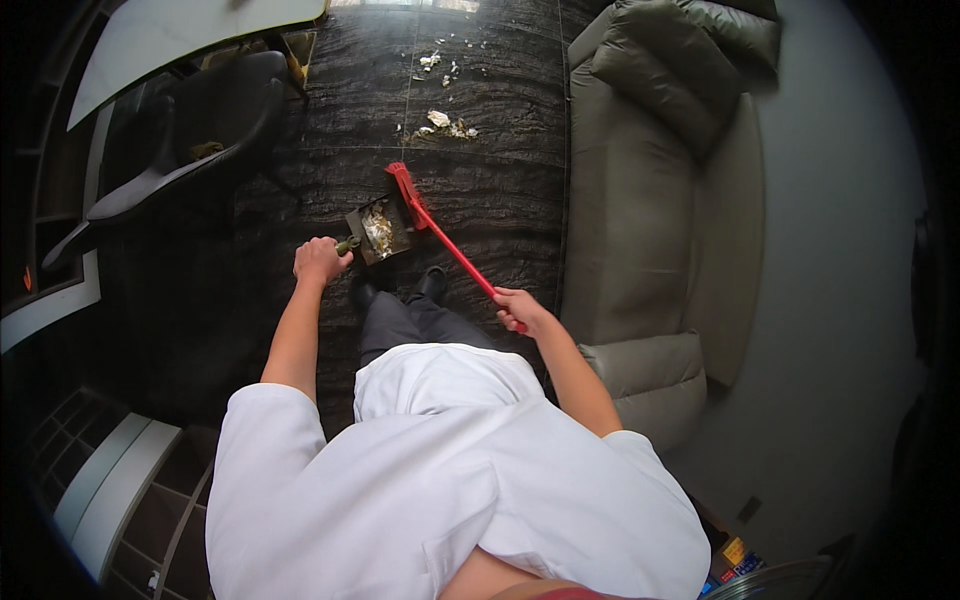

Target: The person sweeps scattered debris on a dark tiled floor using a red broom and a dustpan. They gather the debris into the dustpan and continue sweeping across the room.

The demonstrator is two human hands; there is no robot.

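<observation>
My left hand (321,260) is closed around the green handle of a dustpan (403,238), which is down by my shoes. Crumpled white and brownish debris (377,231) lies in the pan. In my right hand (519,310) is the red stick of a broom (463,260); its red head is beside the pan's right edge, on the side away from my left hand. Whether the bristles touch the pan cannot be told. Farther ahead on the dark floor lie a pile of white and brown scraps (450,126) and a looser scatter of white bits (430,61).
A grey leather sofa (630,217) with cushions runs along the right. To the left stand a dark chair (225,112) and a white-topped table (187,37). Shelving (154,517) is at lower left. The dark, veined tile floor (495,180) runs between chair and sofa.
</observation>
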